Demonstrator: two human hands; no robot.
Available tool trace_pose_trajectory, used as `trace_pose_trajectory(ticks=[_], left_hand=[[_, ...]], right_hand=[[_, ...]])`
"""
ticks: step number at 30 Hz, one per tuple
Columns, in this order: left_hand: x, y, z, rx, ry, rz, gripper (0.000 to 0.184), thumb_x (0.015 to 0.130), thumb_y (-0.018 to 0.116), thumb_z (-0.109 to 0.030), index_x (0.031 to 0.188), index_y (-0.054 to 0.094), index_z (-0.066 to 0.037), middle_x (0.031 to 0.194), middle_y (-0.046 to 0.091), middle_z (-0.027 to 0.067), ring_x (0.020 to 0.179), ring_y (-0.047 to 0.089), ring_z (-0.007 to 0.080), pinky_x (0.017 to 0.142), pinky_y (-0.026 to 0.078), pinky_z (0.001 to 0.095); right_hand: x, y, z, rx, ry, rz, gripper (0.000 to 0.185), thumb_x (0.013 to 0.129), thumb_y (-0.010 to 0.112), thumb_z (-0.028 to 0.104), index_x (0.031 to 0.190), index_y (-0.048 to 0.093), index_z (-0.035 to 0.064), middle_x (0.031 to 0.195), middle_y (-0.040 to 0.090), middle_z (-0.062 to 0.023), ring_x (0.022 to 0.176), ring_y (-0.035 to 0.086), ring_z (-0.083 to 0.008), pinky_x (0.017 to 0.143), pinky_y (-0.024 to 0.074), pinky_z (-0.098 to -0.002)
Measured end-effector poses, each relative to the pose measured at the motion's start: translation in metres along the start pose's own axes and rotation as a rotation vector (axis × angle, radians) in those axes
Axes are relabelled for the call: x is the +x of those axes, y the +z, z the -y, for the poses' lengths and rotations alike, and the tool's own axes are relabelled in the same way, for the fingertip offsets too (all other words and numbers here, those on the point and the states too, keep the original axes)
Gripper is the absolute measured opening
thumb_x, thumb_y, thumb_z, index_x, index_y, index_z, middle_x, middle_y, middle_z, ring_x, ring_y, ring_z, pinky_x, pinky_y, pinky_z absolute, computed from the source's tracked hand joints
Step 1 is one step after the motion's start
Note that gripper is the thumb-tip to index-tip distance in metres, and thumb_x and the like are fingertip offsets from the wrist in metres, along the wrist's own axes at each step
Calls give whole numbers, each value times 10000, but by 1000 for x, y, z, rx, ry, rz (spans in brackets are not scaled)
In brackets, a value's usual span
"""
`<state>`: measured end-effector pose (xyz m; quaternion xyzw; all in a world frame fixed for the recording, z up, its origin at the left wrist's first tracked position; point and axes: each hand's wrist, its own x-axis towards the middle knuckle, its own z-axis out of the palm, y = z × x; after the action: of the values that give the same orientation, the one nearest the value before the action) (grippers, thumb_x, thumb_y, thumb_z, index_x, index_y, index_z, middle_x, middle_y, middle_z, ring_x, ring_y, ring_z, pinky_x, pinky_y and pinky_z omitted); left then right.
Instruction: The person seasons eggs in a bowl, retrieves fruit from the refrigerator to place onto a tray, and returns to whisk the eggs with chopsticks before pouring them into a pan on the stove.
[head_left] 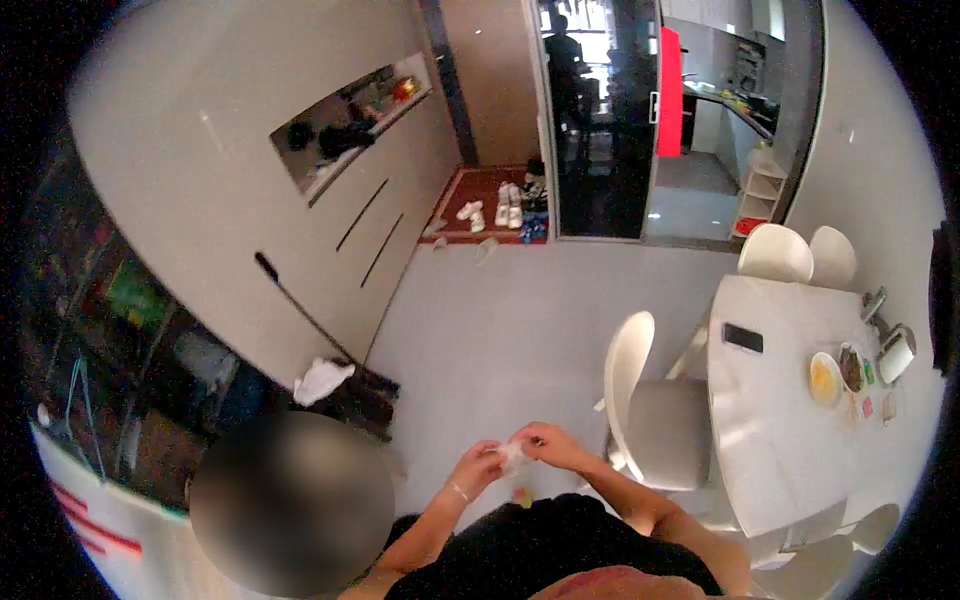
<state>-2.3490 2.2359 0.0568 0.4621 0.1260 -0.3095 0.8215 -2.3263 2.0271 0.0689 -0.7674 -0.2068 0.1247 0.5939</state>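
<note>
Both hands meet in front of the black shirt, low in the head view. Between them is a small, thin, crumpled white thing [515, 457]; I cannot tell whether it is tissue or plastic. The fingers of my left hand [480, 466] are closed on its left side, and a light band circles that wrist. My right hand [556, 447] pinches the other side, with a small dark spot at its fingers that is too small to name. Just below the hands shows a small yellow and red patch [522, 496], also unclear.
To the right, a white table [770, 440] bears a phone [743, 338] and a bowl with yellow food [824, 380]. A white chair [628, 385] stands close to my right arm. Left are a long-handled broom [310, 318] and a white bag [323, 381]. A blurred round patch hides the lower left.
</note>
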Motion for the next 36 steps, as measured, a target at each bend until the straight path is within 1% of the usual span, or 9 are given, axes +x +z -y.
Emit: trace_pose_trajectory(ticks=[3,6,9,13,20,25,29,30,36], left_hand=[[75,4,-54,55,-80,57,331,806,606,-72,1099,455,-46,1005,549,96,927,561,215,793,486,369],[150,14,-92,109,-143,109,285,813,598,-74,1076,487,-66,1000,564,84,930,563,213,798,490,367],[234,28,-125,170,-149,168,301,806,601,-61,1083,483,-61,1017,557,87,931,563,222,801,492,363],[332,69,-173,246,-85,167,341,794,609,-44,1102,463,-52,1030,535,96,930,562,235,798,495,365],[444,114,-254,341,-146,87,340,784,628,-88,1076,464,-29,981,551,107,890,572,220,779,500,333],[543,138,-279,348,-288,222,348,777,646,-131,1073,509,-11,938,576,76,848,574,189,700,485,313],[631,198,-302,564,-288,443,315,771,658,-124,1041,528,-29,903,579,70,790,569,164,683,477,297],[653,220,-313,594,-314,477,305,769,661,-124,1028,527,-31,893,578,69,786,568,165,683,477,296],[781,356,-319,836,-289,842,243,772,662,-138,945,522,-39,838,570,54,759,555,158,669,472,285]], right_hand=[[50,-32,-33,-404,-172,-204,247,812,537,91,1048,609,75,951,565,-72,783,535,-136,671,457,-267],[85,-85,-25,63,198,-131,309,806,525,57,1113,566,65,966,556,-70,808,546,-146,686,467,-275],[118,-131,-43,299,252,-259,398,802,525,28,1198,488,52,985,550,-71,842,554,-152,714,475,-288],[175,-203,-77,225,165,-440,414,825,573,70,1214,436,41,988,564,-82,886,557,-159,769,472,-311],[285,-322,-102,-57,166,-270,343,797,650,156,1095,522,45,993,586,-91,896,566,-166,770,474,-311],[321,-404,-106,72,231,-249,362,784,670,146,1092,512,39,936,592,-80,819,568,-154,739,478,-300],[333,-461,-159,321,269,-475,431,777,678,130,1153,486,46,921,576,-72,799,554,-146,715,470,-285],[338,-483,-155,129,331,-523,438,759,689,135,1146,502,47,989,583,-90,821,567,-160,721,470,-294],[336,-598,-150,-106,458,-867,310,731,693,140,1002,586,33,898,623,-84,798,583,-183,717,470,-322]])
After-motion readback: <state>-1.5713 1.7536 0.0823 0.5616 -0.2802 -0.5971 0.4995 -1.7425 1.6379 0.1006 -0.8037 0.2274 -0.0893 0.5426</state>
